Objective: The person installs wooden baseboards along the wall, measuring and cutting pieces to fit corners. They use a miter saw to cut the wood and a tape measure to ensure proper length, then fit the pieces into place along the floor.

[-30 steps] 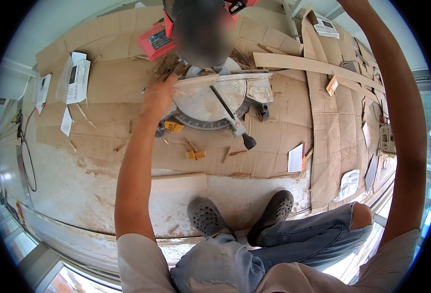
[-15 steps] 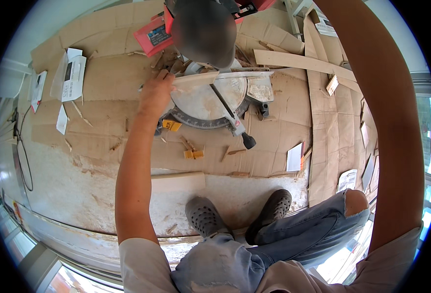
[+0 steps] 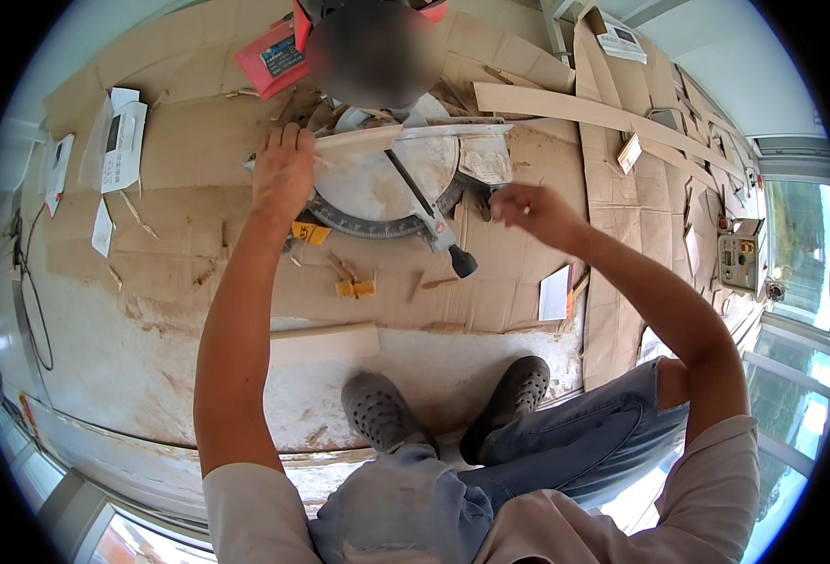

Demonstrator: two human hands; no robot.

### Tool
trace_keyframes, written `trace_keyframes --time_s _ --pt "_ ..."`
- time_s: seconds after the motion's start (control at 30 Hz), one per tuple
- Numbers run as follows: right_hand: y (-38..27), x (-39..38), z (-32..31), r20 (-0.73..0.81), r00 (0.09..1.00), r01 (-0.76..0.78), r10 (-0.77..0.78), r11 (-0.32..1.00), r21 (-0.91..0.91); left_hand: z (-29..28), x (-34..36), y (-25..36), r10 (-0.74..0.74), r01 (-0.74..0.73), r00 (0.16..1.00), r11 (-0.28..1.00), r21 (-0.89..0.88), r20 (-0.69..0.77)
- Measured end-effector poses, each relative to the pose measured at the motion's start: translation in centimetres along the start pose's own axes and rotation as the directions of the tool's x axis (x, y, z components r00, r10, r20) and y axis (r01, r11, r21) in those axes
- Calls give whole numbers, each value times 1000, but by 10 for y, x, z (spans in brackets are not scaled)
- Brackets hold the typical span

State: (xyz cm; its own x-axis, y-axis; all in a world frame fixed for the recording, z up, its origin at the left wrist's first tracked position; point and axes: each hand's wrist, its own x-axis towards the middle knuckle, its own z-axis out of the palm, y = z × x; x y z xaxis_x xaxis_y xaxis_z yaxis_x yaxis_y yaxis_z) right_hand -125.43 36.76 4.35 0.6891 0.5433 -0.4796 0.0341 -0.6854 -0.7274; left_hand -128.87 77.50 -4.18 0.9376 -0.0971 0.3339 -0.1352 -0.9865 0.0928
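The strip (image 3: 359,143) stood along the fence at the back of the saw (image 3: 373,188), its right end beside the rear of the slot (image 3: 410,180). The left hand (image 3: 283,174) was bent over the strip's left end, the fingers closed and apparently pinching it against the fence, though the thumb's hold could not be made out. The right hand (image 3: 539,218) hung by the saw's right foot, its fingers loosely bent; nothing showed in it, and whether it pinched something small or touched the foot could not be told. The likeliest trouble was the strip twisting or creeping along the fence, since one hand alone pressed it, and only at one end. A slip there could also bring the left hand nearer the slot, under the bulky head (image 3: 373,56). Scraps (image 3: 326,115) heaped behind the fence might jam against the strip or tip it off square, and the saw, set on creased cardboard (image 3: 518,282), could shift if pushed hard. The right sleeve or forearm might knock the knob (image 3: 463,262) if it swung inward. Much was hard to read: the head was a dark, smeared blur with its top cut off by the upper edge, the blade could not be picked out, and the left hand covered the strip's far end.
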Motion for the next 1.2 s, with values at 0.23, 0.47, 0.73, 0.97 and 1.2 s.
trace_keyframes --time_s 0.23,0.47,0.73,0.97,1.2 --pt "59 18 118 298 946 -270 126 817 510 -2 3 4 18 -18 1000 1000 -2 22" --pt "61 33 111 374 924 -218 74 908 358 -4 -4 -2 19 -19 1000 1000 -1 -8" --pt "65 39 96 400 915 -177 42 935 307 -3 -5 -6 38 -39 999 999 -29 -16" --pt "80 51 64 336 937 -148 100 982 121 4 -7 -7 7 -7 1000 1000 9 -5" --pt "90 46 77 284 955 -164 88 953 257 1 -4 0 27 -25 999 999 43 -47"
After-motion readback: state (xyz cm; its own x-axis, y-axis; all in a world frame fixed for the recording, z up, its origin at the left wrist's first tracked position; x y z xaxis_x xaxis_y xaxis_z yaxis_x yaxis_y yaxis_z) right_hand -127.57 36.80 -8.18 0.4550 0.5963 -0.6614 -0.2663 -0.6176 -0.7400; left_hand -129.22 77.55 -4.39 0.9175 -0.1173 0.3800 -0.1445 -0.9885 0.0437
